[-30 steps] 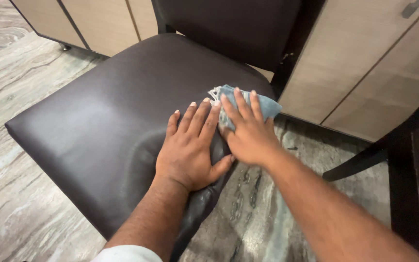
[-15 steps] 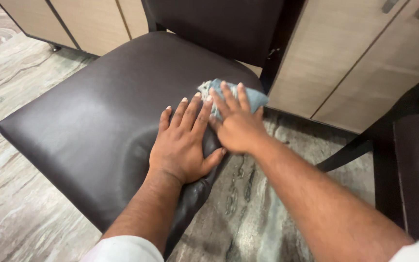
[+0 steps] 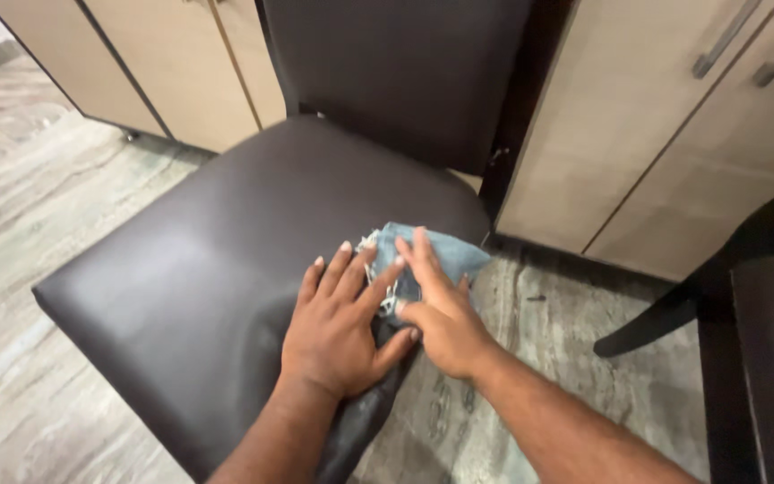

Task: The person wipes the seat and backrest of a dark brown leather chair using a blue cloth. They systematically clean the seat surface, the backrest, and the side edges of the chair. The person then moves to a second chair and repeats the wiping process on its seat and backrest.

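A dark brown padded chair seat (image 3: 217, 251) fills the middle of the view, its backrest (image 3: 396, 72) rising behind. My left hand (image 3: 338, 327) lies flat on the seat near its right edge, fingers spread, fingertips touching a folded blue cloth (image 3: 423, 251). My right hand (image 3: 436, 309) presses on that cloth from the right, fingers laid over it at the seat's right edge. Part of the cloth is hidden under my fingers.
Beige cabinet doors with metal handles (image 3: 727, 36) stand behind and to the right. More beige panels (image 3: 163, 63) are at the back left. A second dark chair (image 3: 763, 358) stands at the right edge. The floor (image 3: 38, 206) is grey wood-grain.
Both hands and the cloth have slid back along the seat's right edge toward me. The camera has tilted up, showing more backrest and cabinet handles.
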